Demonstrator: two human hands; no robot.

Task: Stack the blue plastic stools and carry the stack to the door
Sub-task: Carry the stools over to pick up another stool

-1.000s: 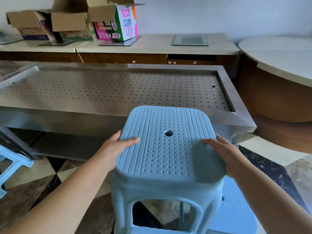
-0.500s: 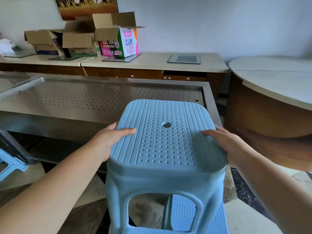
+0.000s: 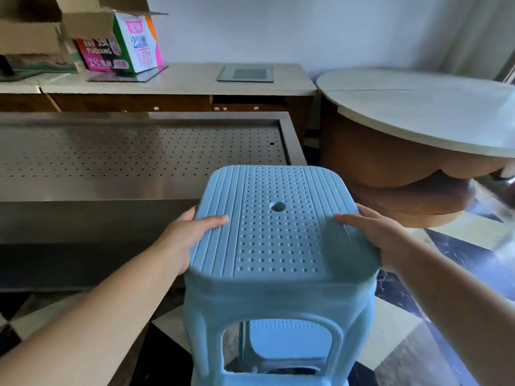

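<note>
A light blue plastic stool (image 3: 276, 246) is held up in front of me, its dotted seat facing up. My left hand (image 3: 186, 238) grips the seat's left edge, thumb lying on top. My right hand (image 3: 373, 235) grips the right edge the same way. Through the stool's front opening I see the seat of a second blue stool (image 3: 289, 338) on the floor right below it. The fingers under the seat are hidden.
A steel table with a perforated top (image 3: 139, 151) stands close on the left. A round marble-topped table (image 3: 418, 107) is at the right. A counter (image 3: 181, 79) along the back wall carries cardboard boxes (image 3: 122, 43). The floor is patterned tile.
The view has swung to the right, and the stool in my hands has come over the second stool, which now shows straight below through the opening.
</note>
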